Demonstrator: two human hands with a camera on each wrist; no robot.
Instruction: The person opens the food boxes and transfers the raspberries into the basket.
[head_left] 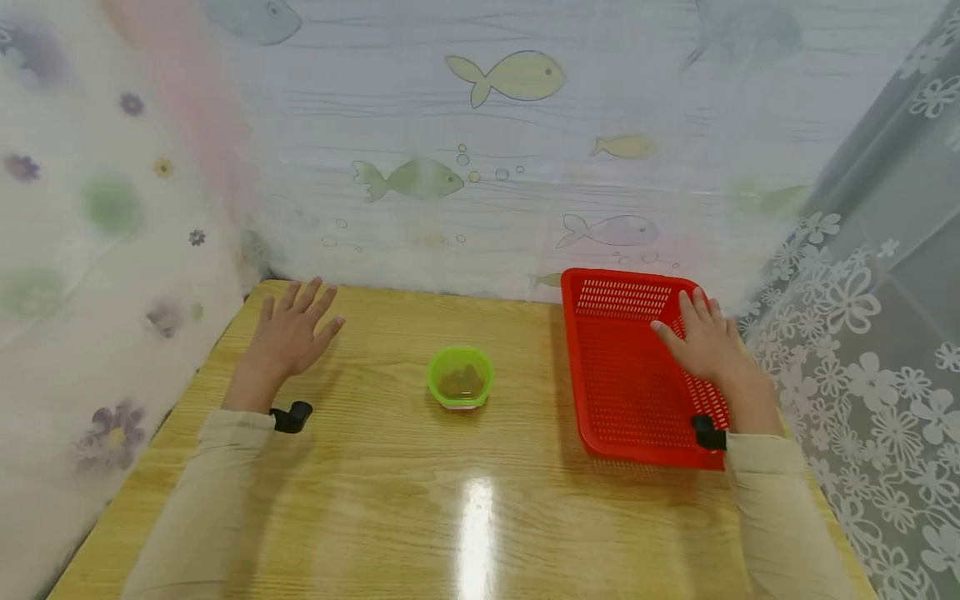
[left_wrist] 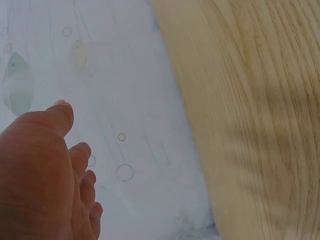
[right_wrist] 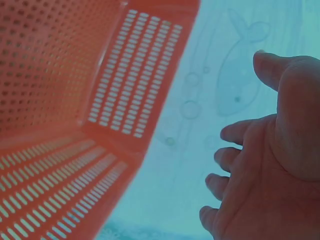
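My left hand is spread over the far left part of the wooden table, holding nothing; its shadow falls on the wood. In the left wrist view the same hand shows its thumb and fingers extended. My right hand, fingers apart and nothing in it, hovers over the right side of a red slotted plastic basket. The right wrist view puts this hand beside the basket's wall. Between the hands stands a small green bowl with brownish pieces inside, too unclear to name.
The wooden table meets a fish-print curtain at its far edge. A flowered sheet hangs along the left, and a grey curtain with white flowers along the right. Each wrist carries a small black camera.
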